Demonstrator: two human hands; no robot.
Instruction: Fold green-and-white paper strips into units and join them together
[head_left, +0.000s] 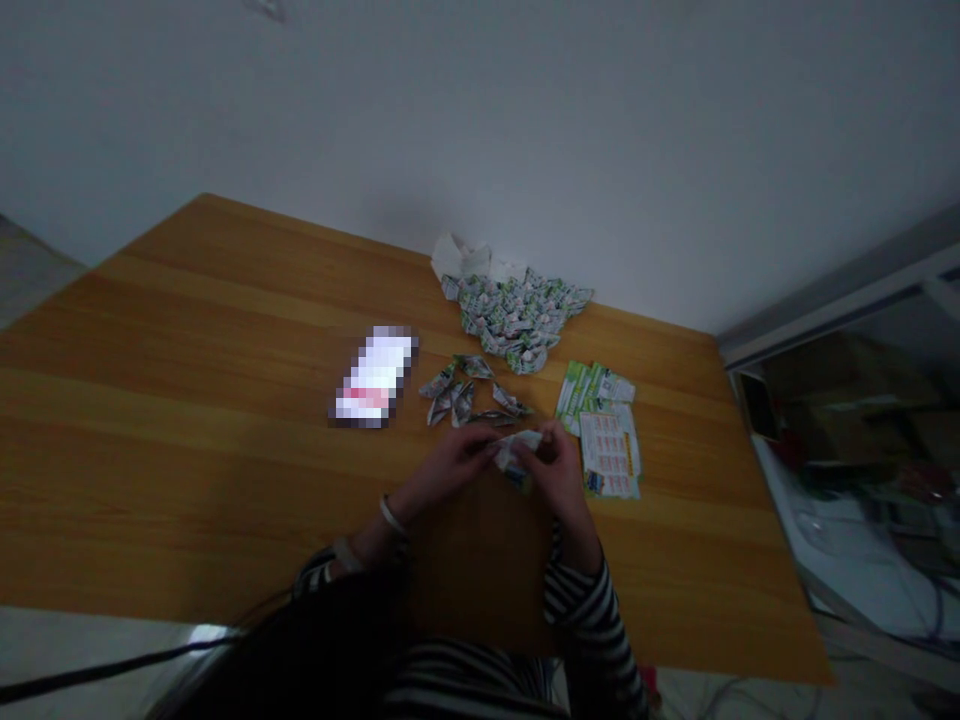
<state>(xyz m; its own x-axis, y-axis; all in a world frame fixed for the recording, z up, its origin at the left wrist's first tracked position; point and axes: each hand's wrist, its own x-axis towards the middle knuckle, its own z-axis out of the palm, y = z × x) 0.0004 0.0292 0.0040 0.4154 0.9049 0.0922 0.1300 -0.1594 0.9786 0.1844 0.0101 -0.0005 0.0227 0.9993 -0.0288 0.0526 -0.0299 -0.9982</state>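
Between my two hands, above the wooden table [285, 500], is a small folded piece of paper [517, 446], pale with some printed colour. My left hand [466, 456] pinches its left end between thumb and fingers. On the other side my right hand [555, 466] grips the paper, its thumb lying across the front. Just beyond my hands lie several folded paper pieces [461, 402], grey and green with print. To the right of my right hand are flat printed leaflets [609, 450], green and white, partly overlapping. Fine creases in the held paper are too small to make out.
A large cluster of interlocked folded paper [517, 315] sits near the wall [525, 130] at the back. A phone with a lit, blurred screen [375, 375] lies left of the folded pieces. Shelving behind glass [862, 430] stands along the table's right side.
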